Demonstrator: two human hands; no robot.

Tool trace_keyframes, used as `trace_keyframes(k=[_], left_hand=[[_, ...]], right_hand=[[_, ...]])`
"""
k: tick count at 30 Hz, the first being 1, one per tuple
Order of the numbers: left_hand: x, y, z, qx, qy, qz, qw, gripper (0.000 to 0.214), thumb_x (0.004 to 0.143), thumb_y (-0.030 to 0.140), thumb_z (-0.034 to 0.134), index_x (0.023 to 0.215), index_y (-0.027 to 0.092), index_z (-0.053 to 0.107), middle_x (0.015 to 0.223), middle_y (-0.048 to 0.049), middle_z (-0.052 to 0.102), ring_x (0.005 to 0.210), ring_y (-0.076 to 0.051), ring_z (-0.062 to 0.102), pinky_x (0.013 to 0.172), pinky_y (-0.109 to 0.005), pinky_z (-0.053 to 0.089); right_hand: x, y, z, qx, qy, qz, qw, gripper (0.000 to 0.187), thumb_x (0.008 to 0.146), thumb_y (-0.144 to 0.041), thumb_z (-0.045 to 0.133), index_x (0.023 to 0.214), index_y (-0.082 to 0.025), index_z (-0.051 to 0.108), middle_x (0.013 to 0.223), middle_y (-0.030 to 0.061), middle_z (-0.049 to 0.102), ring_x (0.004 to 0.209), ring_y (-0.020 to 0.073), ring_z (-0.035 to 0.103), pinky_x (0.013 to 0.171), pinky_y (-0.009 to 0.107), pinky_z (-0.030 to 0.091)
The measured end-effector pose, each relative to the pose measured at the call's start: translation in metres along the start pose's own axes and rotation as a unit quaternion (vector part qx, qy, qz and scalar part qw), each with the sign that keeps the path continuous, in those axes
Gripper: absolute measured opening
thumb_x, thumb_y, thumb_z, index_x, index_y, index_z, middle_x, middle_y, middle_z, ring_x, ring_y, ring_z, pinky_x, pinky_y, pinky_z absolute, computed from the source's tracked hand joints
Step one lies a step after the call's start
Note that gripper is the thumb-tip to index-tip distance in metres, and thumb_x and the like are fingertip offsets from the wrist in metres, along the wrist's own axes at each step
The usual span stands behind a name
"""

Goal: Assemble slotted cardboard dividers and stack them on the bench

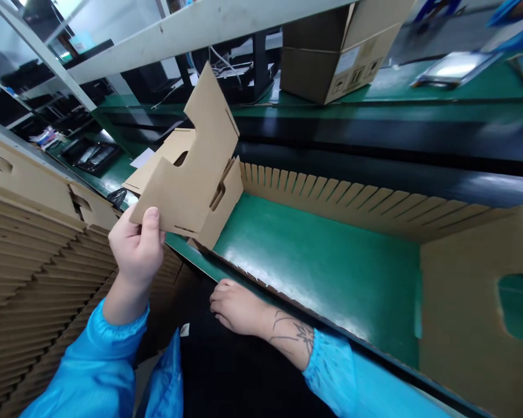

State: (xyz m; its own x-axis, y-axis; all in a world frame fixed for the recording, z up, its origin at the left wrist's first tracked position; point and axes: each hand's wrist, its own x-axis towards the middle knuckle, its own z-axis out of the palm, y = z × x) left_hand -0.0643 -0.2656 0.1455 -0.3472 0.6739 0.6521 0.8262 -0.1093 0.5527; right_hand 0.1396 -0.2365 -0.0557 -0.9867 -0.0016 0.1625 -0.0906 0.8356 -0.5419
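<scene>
My left hand [137, 247] pinches the lower corner of a tan cardboard flap [187, 186] between thumb and fingers. The flap has a wide notch in its upper edge and stands raised at the left end of a long cardboard frame [331, 203]. Slits run along the frame's far wall, and a hand slot shows in its left end. My right hand [237, 306] rests by the near edge, fingers curled in and apparently around nothing. The frame surrounds a bare stretch of green tabletop [322, 267]; its right end panel [470, 302] is large, with a cutout.
Tall stacks of flat cardboard [35, 255] fill the left side. Beyond a dark strip stands a taped carton [335, 55], and a flat device [455, 68] lies farther right. A pale metal beam [209, 29] crosses overhead. A blue sleeve [516, 35] of another person shows top right.
</scene>
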Motion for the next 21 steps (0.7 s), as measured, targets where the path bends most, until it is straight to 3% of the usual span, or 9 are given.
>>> trace_keyframes(k=[3, 10, 16, 19, 21], left_hand=[[0.003, -0.003, 0.011, -0.056, 0.034, -0.05, 0.997, 0.05, 0.117, 0.059, 0.06, 0.079, 0.026, 0.052, 0.055, 0.0071, 0.05, 0.043, -0.011, 0.05, 0.043, -0.028, 0.043], [0.008, -0.015, 0.01, -0.055, 0.002, -0.085, 0.995, 0.045, 0.115, 0.058, 0.065, 0.083, 0.026, 0.058, 0.055, 0.0071, 0.056, 0.043, -0.012, 0.054, 0.044, -0.028, 0.047], [0.013, -0.015, 0.007, 0.02, -0.066, -0.042, 0.997, 0.046, 0.112, 0.056, 0.067, 0.08, 0.024, 0.064, 0.057, 0.0038, 0.06, 0.052, -0.014, 0.061, 0.053, -0.028, 0.052], [0.014, -0.013, 0.005, 0.064, -0.059, 0.003, 0.996, 0.039, 0.112, 0.057, 0.068, 0.093, 0.024, 0.074, 0.067, 0.0011, 0.067, 0.068, -0.019, 0.073, 0.068, -0.032, 0.062], [0.015, -0.012, 0.005, 0.073, -0.054, 0.008, 0.996, 0.038, 0.113, 0.058, 0.066, 0.103, 0.023, 0.078, 0.071, -0.0001, 0.07, 0.072, -0.02, 0.075, 0.07, -0.033, 0.063]], right_hand=[[0.0, -0.001, -0.002, -0.001, -0.002, -0.001, 1.0, 0.015, 0.11, -0.023, 0.071, 0.108, -0.016, 0.084, 0.108, 0.0065, 0.08, 0.111, 0.0242, 0.067, 0.12, 0.042, 0.047], [-0.001, -0.001, -0.004, -0.006, -0.005, -0.001, 1.0, 0.014, 0.11, -0.023, 0.071, 0.107, -0.016, 0.082, 0.109, 0.0071, 0.08, 0.113, 0.0251, 0.067, 0.121, 0.041, 0.046], [-0.002, -0.001, -0.003, -0.008, -0.004, 0.0, 1.0, 0.013, 0.109, -0.024, 0.072, 0.106, -0.017, 0.082, 0.109, 0.0066, 0.08, 0.112, 0.0252, 0.067, 0.121, 0.041, 0.046], [-0.002, -0.001, -0.004, -0.007, 0.002, -0.002, 1.0, 0.013, 0.109, -0.023, 0.072, 0.106, -0.017, 0.082, 0.108, 0.0067, 0.08, 0.112, 0.0252, 0.067, 0.122, 0.041, 0.045], [-0.002, 0.0, -0.003, -0.002, 0.006, -0.004, 1.0, 0.013, 0.109, -0.023, 0.071, 0.106, -0.017, 0.082, 0.108, 0.0072, 0.08, 0.112, 0.0251, 0.067, 0.122, 0.041, 0.045]])
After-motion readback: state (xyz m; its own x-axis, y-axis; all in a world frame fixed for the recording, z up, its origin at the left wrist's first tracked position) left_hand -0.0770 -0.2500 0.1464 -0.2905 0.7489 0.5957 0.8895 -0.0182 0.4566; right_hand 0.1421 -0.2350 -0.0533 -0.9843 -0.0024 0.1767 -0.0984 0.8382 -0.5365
